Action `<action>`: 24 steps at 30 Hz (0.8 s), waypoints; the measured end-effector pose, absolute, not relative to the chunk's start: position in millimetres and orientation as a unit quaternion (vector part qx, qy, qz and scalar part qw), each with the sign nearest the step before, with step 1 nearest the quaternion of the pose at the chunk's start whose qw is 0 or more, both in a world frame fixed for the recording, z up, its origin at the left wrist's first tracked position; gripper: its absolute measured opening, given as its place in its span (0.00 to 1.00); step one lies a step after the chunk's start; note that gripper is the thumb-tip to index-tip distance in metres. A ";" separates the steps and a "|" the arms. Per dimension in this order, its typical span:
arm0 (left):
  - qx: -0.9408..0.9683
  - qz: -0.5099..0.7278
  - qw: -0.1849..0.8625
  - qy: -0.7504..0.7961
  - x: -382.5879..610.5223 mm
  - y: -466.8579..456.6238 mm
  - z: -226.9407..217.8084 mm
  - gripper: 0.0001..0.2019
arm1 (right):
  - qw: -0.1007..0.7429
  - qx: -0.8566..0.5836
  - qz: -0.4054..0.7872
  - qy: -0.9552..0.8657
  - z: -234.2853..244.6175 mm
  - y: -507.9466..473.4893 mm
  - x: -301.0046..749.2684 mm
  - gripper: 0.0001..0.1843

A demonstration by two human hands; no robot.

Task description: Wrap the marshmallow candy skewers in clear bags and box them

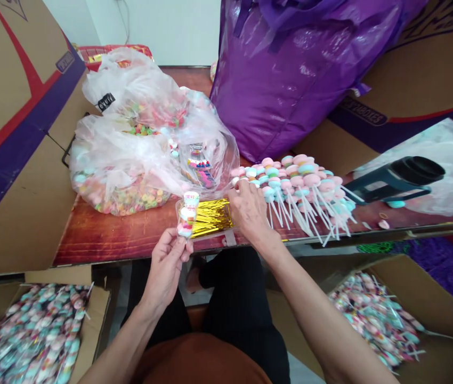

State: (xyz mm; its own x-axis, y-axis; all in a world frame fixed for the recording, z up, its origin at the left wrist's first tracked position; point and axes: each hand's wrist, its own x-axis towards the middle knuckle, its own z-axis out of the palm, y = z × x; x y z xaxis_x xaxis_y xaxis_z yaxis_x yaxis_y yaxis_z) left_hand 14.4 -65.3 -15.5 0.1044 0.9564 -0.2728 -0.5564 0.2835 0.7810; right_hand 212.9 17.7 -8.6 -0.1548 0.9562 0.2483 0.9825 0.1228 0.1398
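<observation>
My left hand [167, 261] is closed on a wrapped marshmallow candy skewer [187, 214], held upright at the near edge of the red table [102, 234]. My right hand [250, 210] rests over a bundle of gold twist ties [210, 217] in a clear packet, its fingers bent down onto the ties' right end. Whether it grips one is hidden. To the right of that hand lies a pile of unwrapped candy skewers [302, 184] with white sticks pointing toward me.
Clear plastic bags of coloured ring candies [130, 154] fill the table's left. A purple bag [290, 74] stands behind. A black tool [394, 181] lies at right. Cardboard boxes of wrapped skewers sit on the floor at lower left [30, 330] and lower right [378, 320].
</observation>
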 end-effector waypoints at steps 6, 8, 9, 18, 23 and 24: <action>0.247 0.551 0.699 0.383 20.9 -51.2 -2.1 0.09 | 0.133 -0.680 -0.101 -0.714 10.0 5.1 224.3 0.12; 0.251 0.551 0.693 0.392 24.4 -46.4 0.3 0.10 | 0.235 -0.685 -0.025 -0.689 12.4 -4.6 225.6 0.12; 0.255 0.553 0.687 0.397 26.5 -44.2 0.9 0.11 | 0.307 -0.680 0.026 -0.666 13.1 -10.7 224.1 0.11; 0.245 0.528 0.718 0.381 43.1 -35.5 5.1 0.13 | 0.661 -0.519 0.398 -0.368 2.2 -53.9 157.6 0.07; 0.239 0.528 0.733 0.358 49.4 -39.7 11.4 0.13 | 0.669 -0.547 0.326 -0.385 -8.4 -55.6 144.0 0.04; 0.245 0.533 0.726 0.359 50.5 -40.2 11.2 0.14 | 0.665 -0.548 0.319 -0.394 -9.7 -56.2 143.6 0.04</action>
State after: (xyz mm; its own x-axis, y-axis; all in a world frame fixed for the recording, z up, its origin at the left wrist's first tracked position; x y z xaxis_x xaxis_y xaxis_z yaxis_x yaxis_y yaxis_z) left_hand 50.5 -40.2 11.2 0.1742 0.9496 -0.2606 -0.5976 0.3123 0.7385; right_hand 143.6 -56.2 -9.7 0.4860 0.8561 0.1755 0.0082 0.1963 -0.9805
